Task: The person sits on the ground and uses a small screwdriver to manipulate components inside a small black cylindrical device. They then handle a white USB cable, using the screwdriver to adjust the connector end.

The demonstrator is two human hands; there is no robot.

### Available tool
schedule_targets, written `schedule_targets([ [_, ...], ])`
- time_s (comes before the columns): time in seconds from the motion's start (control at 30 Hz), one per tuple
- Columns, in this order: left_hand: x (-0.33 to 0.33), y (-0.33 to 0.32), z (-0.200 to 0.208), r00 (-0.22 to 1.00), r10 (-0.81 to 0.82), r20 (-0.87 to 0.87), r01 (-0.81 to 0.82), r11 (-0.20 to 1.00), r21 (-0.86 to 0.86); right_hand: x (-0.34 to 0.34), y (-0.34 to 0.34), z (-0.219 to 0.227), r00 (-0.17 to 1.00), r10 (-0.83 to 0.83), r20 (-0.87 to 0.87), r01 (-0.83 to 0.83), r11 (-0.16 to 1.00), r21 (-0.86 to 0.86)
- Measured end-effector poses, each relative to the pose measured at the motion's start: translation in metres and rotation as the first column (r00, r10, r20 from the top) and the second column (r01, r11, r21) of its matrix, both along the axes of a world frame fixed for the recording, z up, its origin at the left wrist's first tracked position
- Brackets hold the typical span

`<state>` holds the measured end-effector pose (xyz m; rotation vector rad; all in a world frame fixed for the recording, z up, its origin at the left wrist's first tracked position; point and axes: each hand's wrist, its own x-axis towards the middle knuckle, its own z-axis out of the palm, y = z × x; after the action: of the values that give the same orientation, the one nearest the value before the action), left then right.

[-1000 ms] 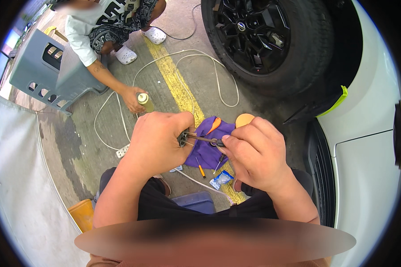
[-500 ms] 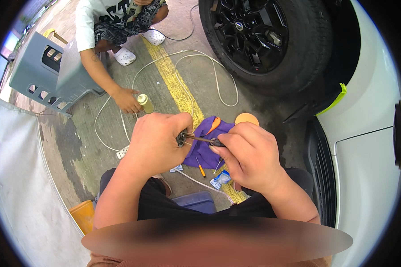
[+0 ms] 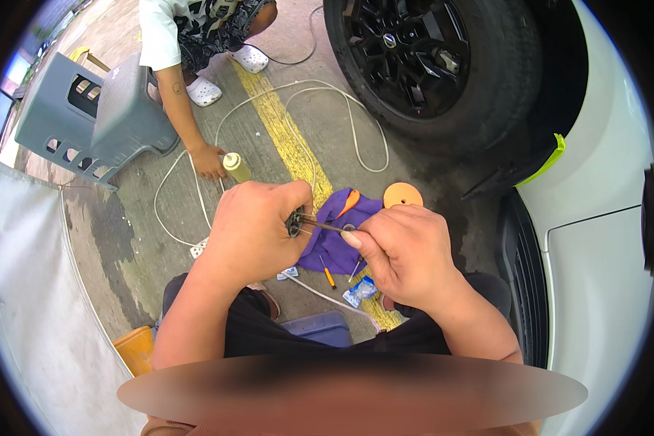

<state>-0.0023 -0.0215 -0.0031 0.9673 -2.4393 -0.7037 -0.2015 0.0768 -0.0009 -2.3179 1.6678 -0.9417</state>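
Note:
My left hand (image 3: 258, 232) is closed around a small black part (image 3: 293, 222), mostly hidden by the fingers, with thin metal pieces sticking out to the right. My right hand (image 3: 407, 254) pinches a slim screwdriver (image 3: 327, 227). Its dark shaft reaches left to the black part, and the fingers cover its handle. Beneath both hands a purple cloth (image 3: 320, 254) lies on the ground. On the cloth are an orange-handled tool (image 3: 349, 203) and a small orange-and-black screwdriver (image 3: 328, 273). An orange round pad (image 3: 402, 195) sits just beyond my right hand.
A person crouches ahead, one hand (image 3: 208, 161) near a bottle of yellowish liquid (image 3: 235, 166). White cord (image 3: 287, 86) loops over the concrete. A grey stool (image 3: 127, 109) is at left, a black wheel (image 3: 407, 58) and white car body (image 3: 596, 218) at right. A blue-and-white packet (image 3: 361, 292) lies near my feet.
My right fingers have shifted along the screwdriver, and its black handle no longer shows. The other person's hand has moved slightly up and stays beside the bottle. My left hand has barely moved.

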Motion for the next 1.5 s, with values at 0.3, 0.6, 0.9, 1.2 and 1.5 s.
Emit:
schedule_targets([
  [0.3, -0.002, -0.002, 0.003, 0.998, -0.008, 0.061, 0.004, 0.998, 0.066, -0.001, -0.002, 0.003, 0.995, -0.044, 0.092, 0.046, 0.999, -0.018],
  [0.6, -0.002, -0.003, 0.001, 0.988, 0.008, 0.154, -0.013, 0.999, 0.033, -0.001, -0.002, -0.002, 0.999, -0.028, -0.024, 0.027, 0.999, -0.021],
  [0.9, 0.001, -0.001, 0.005, 0.994, 0.004, 0.113, -0.016, 0.995, 0.103, -0.002, -0.003, -0.007, 0.998, -0.032, 0.05, 0.037, 0.994, -0.107],
  [1.2, -0.003, -0.003, 0.008, 0.994, 0.019, 0.108, -0.024, 0.999, 0.046, 0.005, -0.002, 0.004, 0.992, -0.066, 0.107, 0.059, 0.996, 0.063],
  [1.5, 0.004, 0.004, -0.032, 0.996, -0.052, 0.074, 0.036, 0.981, 0.192, -0.007, 0.005, -0.035, 0.999, 0.012, 0.035, -0.008, 0.994, -0.112],
])
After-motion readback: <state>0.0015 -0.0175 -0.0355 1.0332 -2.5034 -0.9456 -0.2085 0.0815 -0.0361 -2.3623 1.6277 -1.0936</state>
